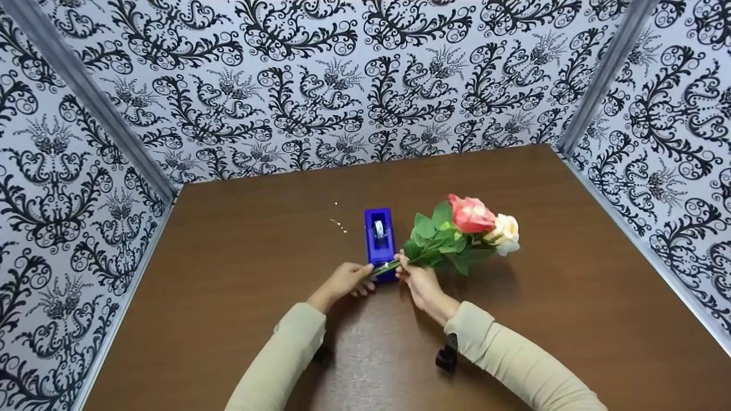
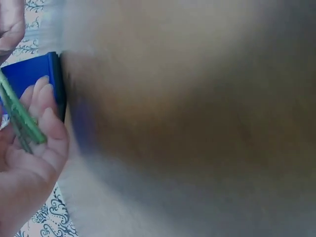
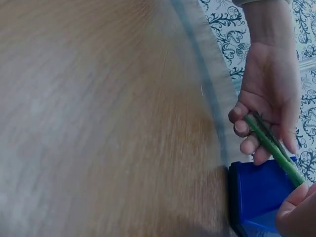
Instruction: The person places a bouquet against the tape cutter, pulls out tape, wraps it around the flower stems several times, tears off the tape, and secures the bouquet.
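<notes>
Two artificial roses, one coral-pink (image 1: pixel 472 214) and one cream (image 1: pixel 505 229), lean to the right with their green leaves (image 1: pixel 425 225). My right hand (image 1: pixel 421 284) pinches their green stems (image 1: pixel 386 266) just below the leaves. The lower stem ends lie between the thumb and fingers of my left hand (image 1: pixel 349 278), which holds them. In the left wrist view, the cut ends (image 2: pixel 37 136) lie across that palm and fingers. Beneath the stems stands a blue-purple tape dispenser (image 1: pixel 379 251) with a roll of clear tape (image 1: pixel 380 229). The stems hide part of its near end.
The brown wooden table (image 1: pixel 257 228) is bounded by black-and-white patterned walls (image 1: pixel 308 85) at the back and sides. Small bright specks (image 1: pixel 338 224) show on the tabletop left of the dispenser. A black wrist device (image 1: pixel 447 354) hangs under the right sleeve.
</notes>
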Demonstrator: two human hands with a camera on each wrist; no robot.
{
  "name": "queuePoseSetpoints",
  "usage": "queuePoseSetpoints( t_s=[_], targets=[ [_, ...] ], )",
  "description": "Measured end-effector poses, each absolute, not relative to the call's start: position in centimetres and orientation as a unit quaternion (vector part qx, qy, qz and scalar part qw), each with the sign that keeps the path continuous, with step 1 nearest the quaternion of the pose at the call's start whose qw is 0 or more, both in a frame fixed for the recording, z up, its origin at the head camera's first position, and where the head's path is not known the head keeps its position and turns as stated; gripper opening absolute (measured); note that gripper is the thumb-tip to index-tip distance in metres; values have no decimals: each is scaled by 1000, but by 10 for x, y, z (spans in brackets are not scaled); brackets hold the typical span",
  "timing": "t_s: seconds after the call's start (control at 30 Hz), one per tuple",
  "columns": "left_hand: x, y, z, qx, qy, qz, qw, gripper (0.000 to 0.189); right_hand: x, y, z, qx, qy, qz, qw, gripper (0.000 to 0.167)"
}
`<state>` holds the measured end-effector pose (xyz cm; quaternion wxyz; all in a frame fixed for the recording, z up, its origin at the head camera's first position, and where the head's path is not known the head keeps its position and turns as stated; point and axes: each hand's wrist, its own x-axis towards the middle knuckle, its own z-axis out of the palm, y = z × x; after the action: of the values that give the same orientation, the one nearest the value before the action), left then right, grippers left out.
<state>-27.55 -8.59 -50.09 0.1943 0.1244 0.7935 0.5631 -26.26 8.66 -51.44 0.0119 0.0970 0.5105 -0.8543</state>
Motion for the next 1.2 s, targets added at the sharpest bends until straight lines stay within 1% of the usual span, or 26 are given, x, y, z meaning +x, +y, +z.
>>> queuePoseSetpoints(
  t_s=[0.13,0.2,0.3,0.33,0.4,0.43,0.53,0.6,0.67,0.77,0.83,0.87,0.9,0.97,1.1,1.13,1.2],
  targets=[
    [-280,-88,-503,134,780,573,212,33,-262,86,-515,91,507,-857,19,31],
    [-285,-92,-514,138,772,589,194,27,-262,86,-515,89,493,-865,24,27],
    [-318,-99,-578,161,744,626,171,20,-260,86,-515,90,453,-886,35,19],
    [-330,-103,-603,185,728,641,160,17,-260,86,-515,92,433,-895,43,17],
    [-347,-103,-636,181,726,647,145,17,-258,86,-515,94,392,-913,58,13],
    [-354,-104,-650,196,724,648,131,17,-258,85,-514,92,373,-921,64,13],
    [-327,-99,-609,207,752,619,87,17,-256,84,-514,83,329,-938,76,12],
    [-302,-94,-568,214,778,588,59,15,-256,83,-515,73,311,-945,73,10],
    [-283,-90,-538,220,799,559,33,14,-256,83,-516,66,310,-946,71,8],
    [-275,-88,-526,237,835,496,-23,12,-258,83,-517,60,325,-941,73,6],
    [-274,-88,-526,238,851,466,-47,13,-260,83,-518,62,348,-932,74,7],
    [-274,-88,-526,238,856,456,-51,13,-260,83,-518,61,359,-928,73,7],
    [-274,-88,-527,233,857,456,-44,13,-261,84,-518,60,371,-924,72,7],
    [-275,-88,-526,215,850,482,-5,16,-262,83,-518,60,389,-916,70,6],
    [-279,-89,-523,181,826,529,75,30,-263,83,-518,58,408,-908,73,9],
    [-280,-89,-522,182,822,532,87,33,-263,83,-519,56,408,-908,75,9],
    [-281,-91,-521,199,815,534,105,31,-263,84,-520,47,405,-910,78,10]
  ],
)
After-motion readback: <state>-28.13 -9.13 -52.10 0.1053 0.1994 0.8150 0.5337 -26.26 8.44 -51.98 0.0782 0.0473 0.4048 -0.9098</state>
